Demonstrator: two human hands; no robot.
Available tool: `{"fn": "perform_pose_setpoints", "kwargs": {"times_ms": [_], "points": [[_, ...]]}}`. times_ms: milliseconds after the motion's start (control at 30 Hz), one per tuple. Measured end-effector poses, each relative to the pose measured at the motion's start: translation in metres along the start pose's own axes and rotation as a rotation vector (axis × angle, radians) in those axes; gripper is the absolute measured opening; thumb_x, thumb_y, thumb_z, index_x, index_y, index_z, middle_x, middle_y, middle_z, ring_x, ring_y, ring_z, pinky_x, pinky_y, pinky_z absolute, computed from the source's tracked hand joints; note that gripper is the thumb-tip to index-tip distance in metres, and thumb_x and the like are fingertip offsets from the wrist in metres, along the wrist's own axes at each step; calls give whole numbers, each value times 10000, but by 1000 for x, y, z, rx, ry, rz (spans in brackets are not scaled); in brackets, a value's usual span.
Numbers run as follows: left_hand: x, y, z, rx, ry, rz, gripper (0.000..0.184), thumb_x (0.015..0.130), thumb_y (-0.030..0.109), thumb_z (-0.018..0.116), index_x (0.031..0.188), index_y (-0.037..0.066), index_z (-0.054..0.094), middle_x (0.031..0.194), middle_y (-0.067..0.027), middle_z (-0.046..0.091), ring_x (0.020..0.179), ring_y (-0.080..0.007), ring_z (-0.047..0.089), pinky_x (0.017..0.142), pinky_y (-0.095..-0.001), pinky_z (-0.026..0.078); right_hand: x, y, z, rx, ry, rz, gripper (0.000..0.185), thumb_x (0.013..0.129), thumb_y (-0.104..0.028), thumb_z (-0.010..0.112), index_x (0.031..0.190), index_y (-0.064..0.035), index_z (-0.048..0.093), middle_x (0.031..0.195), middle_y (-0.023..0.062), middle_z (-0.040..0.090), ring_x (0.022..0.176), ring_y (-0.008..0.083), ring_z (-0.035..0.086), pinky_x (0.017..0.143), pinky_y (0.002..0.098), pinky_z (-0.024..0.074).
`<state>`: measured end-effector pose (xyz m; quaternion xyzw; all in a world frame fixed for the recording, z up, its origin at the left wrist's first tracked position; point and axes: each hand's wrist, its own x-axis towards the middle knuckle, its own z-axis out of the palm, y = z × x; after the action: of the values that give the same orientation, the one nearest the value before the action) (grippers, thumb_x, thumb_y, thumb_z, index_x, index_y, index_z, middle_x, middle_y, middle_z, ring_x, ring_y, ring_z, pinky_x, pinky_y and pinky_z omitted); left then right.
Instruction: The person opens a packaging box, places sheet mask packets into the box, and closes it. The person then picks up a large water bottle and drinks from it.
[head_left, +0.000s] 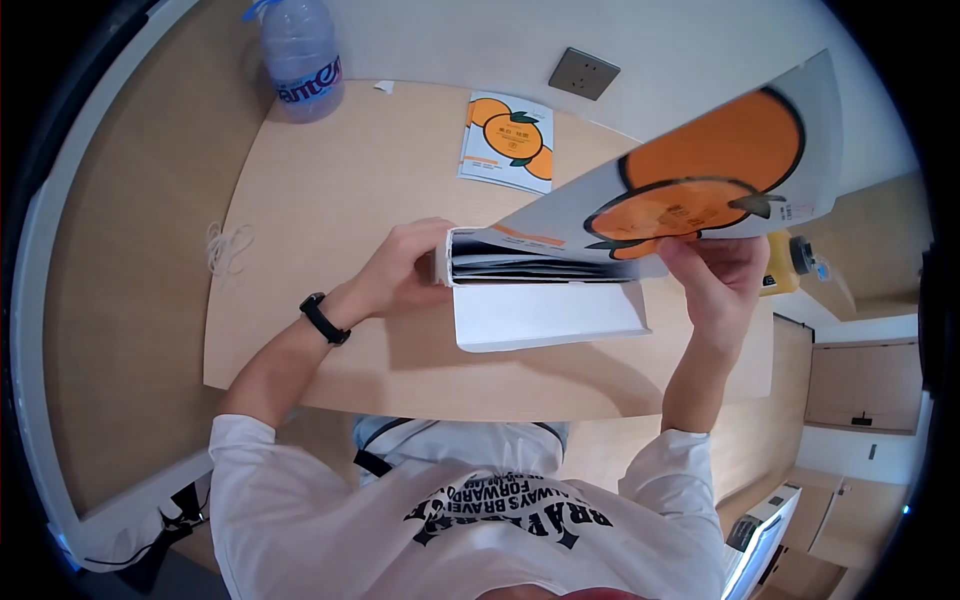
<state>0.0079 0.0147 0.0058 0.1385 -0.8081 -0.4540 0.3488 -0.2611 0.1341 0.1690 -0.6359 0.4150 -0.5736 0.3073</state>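
A white cardboard box (548, 316) lies over the table with its long side open and its flap folded out toward me. Several thin flat packets (540, 267) stand on edge inside. My left hand (408, 270) grips the box's left end, fingers wrapped around it. In my right hand (718, 285), thumb and fingers pinch a flat white packet printed with oranges (690, 205). This packet slants up to the right above the box; its lower left corner is at the opening, and I cannot tell whether it is still partly inside.
A small stack of orange-printed packets (507, 142) lies at the back of the table (300, 220). At the back left stands a large water bottle (302, 65). A white cord (230, 250) lies at left, and a yellow bottle (782, 264) is behind my right hand. A wall socket (584, 74) is at the back.
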Motion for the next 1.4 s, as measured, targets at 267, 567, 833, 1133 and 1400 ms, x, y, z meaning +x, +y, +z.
{"fn": "perform_pose_setpoints", "kwargs": {"times_ms": [267,567,833,1133,1400], "points": [[0,8,-1,51,65,23,450,663,79,784,1073,9,612,844,-123,597,710,-253,581,619,-298,471,3,0,13,-99,-58,-93,327,772,177,615,1071,49,580,1008,132,665,925,183,655,809,293,543],[-1,-3,-1,77,71,36,405,665,64,752,1040,10,610,805,-119,576,661,-263,551,590,-308,459,22,3,10,-29,-128,-223,399,847,-166,686,1163,3,510,1060,190,648,1013,241,637,880,359,496],[-2,-8,-1,122,20,81,393,670,66,748,1031,3,607,849,-132,596,705,-239,575,578,-305,464,82,90,-8,-393,5,111,363,956,-303,536,1192,-28,513,1006,167,674,906,197,642,827,307,501],[-3,-7,-2,81,13,88,473,668,75,780,1089,0,578,951,-113,609,747,-234,589,603,-297,487,84,196,43,-1121,-183,400,667,803,-297,740,1360,-101,428,1058,172,638,1041,339,594,832,427,497],[-2,-3,-2,121,5,44,408,678,86,760,1038,-8,593,898,-144,607,754,-281,579,630,-313,483,89,184,-33,-141,80,524,721,746,-55,772,1360,-40,394,1030,94,632,947,162,623,815,298,513]]}}
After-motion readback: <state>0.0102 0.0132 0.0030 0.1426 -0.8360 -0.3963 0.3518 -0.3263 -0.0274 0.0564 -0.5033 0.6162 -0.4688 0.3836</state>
